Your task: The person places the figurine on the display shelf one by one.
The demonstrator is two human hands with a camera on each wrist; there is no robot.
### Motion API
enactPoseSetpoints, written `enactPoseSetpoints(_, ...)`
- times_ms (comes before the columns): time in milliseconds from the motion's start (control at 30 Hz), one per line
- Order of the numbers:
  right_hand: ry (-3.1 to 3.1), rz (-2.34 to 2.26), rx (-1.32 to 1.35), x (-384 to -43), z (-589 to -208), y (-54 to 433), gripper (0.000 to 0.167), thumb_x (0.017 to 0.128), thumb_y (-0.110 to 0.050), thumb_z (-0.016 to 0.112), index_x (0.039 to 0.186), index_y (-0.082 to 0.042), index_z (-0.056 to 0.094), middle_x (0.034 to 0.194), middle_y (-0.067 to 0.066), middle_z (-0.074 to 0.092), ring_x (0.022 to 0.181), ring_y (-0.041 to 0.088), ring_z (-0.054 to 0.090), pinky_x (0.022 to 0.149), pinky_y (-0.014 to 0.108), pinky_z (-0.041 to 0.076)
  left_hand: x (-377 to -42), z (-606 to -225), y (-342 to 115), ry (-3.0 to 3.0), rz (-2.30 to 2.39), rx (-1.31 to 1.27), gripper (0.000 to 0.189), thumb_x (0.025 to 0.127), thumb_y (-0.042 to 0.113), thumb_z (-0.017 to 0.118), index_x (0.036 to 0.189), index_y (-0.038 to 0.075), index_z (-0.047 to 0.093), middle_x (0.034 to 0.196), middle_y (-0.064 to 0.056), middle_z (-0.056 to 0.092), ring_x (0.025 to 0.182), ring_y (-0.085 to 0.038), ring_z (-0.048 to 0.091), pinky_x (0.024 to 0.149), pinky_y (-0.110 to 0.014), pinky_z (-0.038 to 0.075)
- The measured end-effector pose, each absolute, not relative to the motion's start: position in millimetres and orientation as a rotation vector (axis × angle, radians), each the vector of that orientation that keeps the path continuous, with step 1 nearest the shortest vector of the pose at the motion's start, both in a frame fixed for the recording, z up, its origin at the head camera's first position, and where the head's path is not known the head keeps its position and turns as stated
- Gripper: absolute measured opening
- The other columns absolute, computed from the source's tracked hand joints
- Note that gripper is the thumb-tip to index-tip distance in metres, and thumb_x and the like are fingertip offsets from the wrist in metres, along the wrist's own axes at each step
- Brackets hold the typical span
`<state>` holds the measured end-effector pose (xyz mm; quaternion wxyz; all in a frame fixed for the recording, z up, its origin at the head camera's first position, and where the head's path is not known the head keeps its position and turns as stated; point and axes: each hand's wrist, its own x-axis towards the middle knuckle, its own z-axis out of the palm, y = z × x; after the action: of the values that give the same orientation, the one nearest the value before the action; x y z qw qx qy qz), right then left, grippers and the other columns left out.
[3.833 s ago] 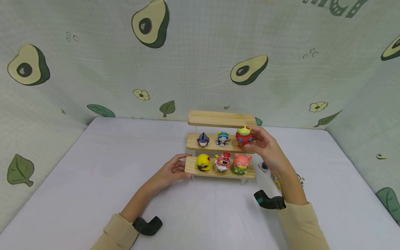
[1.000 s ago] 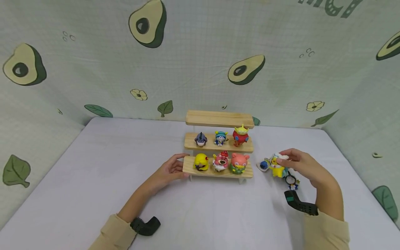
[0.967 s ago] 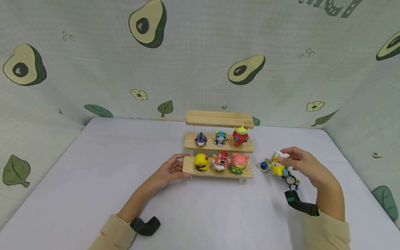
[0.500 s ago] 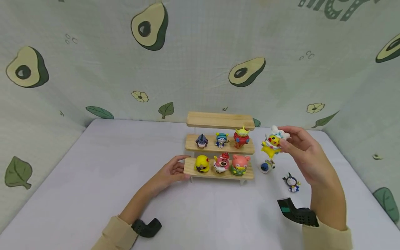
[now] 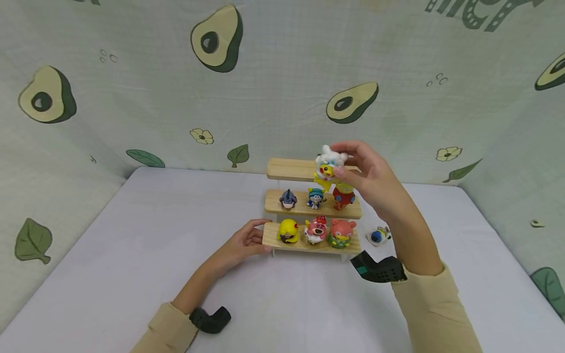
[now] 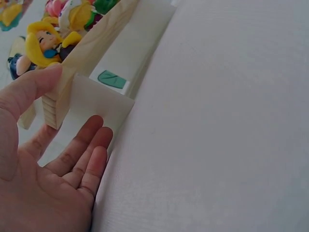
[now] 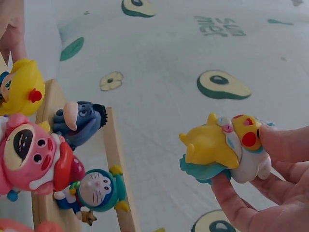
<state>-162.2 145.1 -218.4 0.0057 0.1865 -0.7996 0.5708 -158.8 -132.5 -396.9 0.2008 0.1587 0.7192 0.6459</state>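
Observation:
My right hand pinches a yellow Pikachu figurine with a white hat. It is held up in front of the top board of a three-tier wooden display stand. In the right wrist view the Pikachu figurine lies sideways between thumb and fingers. At the stand's left end, my left hand grips the lowest board. The left wrist view has the thumb on that board's corner and a finger beneath; the other fingers stay loose beside the white support.
On the middle board stand a grey-blue donkey, a blue-hatted figurine and a red alien figurine. Below are a yellow-haired figurine, a pink bear and a pink-hooded figurine. A small figurine lies right of the stand.
Before, my right hand held the red alien at the middle board, where it now stands. The Pikachu figurine has been lifted off the table and carried up and left. My left hand keeps its place.

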Motion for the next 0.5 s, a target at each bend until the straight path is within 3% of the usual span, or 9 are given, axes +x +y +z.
enactPoseSetpoints(233,-2.691,1.555,0.718,-193.8,-204.6,116.7,0.039,0.094,-0.008,0.053,0.132,-0.008,0.044,0.127,0.009,0.049,0.110,0.024,0.047,0.088,0.036,0.047,-158.5,-396.8,-132.6,2.040,1.790,0.430,0.066,0.082,0.019,0.071,0.139,0.019,0.038,0.116,-0.013,0.054,0.100,-0.019,0.055,0.083,-0.023,0.049)
enactPoseSetpoints(500,-2.889,1.360,0.792,-229.0,-198.7,97.1,0.039,0.094,-0.008,0.053,0.131,-0.011,0.047,0.133,0.005,0.048,0.117,0.024,0.047,0.096,0.042,0.041,-158.0,-396.2,-132.3,2.052,1.779,0.419,0.064,0.082,0.021,0.071,0.138,0.020,0.039,0.115,-0.012,0.055,0.099,-0.019,0.056,0.083,-0.023,0.048)
